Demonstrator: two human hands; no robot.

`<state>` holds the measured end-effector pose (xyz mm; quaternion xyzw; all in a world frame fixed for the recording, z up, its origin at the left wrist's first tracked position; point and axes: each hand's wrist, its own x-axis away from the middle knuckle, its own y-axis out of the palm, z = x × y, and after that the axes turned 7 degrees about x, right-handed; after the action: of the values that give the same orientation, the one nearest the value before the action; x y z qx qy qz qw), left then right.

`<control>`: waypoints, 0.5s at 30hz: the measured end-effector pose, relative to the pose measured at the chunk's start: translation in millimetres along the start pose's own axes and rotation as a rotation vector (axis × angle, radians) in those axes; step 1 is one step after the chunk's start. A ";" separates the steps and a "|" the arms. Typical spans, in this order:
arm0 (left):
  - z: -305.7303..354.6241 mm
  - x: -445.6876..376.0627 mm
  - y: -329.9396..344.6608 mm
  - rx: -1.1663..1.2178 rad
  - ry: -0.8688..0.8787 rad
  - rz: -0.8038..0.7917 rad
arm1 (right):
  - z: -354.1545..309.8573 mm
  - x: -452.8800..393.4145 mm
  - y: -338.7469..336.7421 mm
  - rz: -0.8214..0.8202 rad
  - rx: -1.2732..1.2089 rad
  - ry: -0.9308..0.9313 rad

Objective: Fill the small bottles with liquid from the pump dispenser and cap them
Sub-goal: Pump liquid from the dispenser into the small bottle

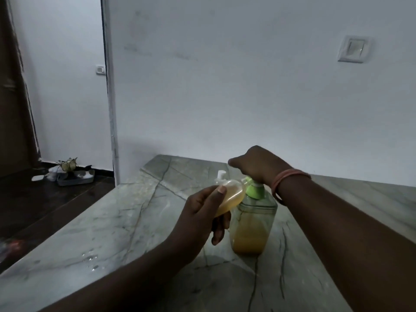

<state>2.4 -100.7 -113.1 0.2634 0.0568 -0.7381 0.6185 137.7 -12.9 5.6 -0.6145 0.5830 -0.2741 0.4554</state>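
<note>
Filling in progress, head view only. Left hand [202, 212] has its grip wrapped round a small clear bottle [229, 194] partly filled with amber liquid; the thumb lies across the upper face and the fingers curl beneath. The bottle is tilted, its long axis running from the hand up and to the right, so that its mouth meets the green spout of the pump dispenser [253, 219]. The dispenser stands upright on the grey veined desk [112, 233], just to the right of the left hand and touching or nearly touching the bottle; it holds amber liquid in its lower part. Right hand [258, 165] rests on top of the pump head, fingers curled downward over it, apparently pressing; a pink bangle [286, 181] sits at that wrist. A second small bottle with a white cap [220, 176] stands behind the held one. No brand, label or legible writing is visible on any container. Droplets [91, 260] lie on the desk at left.
</note>
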 end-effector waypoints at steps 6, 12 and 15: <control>2.1 2.7 2.0 0.013 0.000 -0.007 | -9.5 -2.7 -8.0 -0.034 0.245 -0.024; 1.1 -0.1 1.1 0.009 0.008 -0.007 | -1.8 -1.8 -1.2 0.024 0.043 -0.014; -0.8 0.9 1.4 0.014 0.000 -0.008 | -0.9 0.4 -1.7 -0.044 0.065 -0.004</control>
<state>3.9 -101.4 -113.8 0.2677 0.0529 -0.7410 0.6135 137.7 -13.7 7.4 -0.6128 0.5590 -0.3016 0.4702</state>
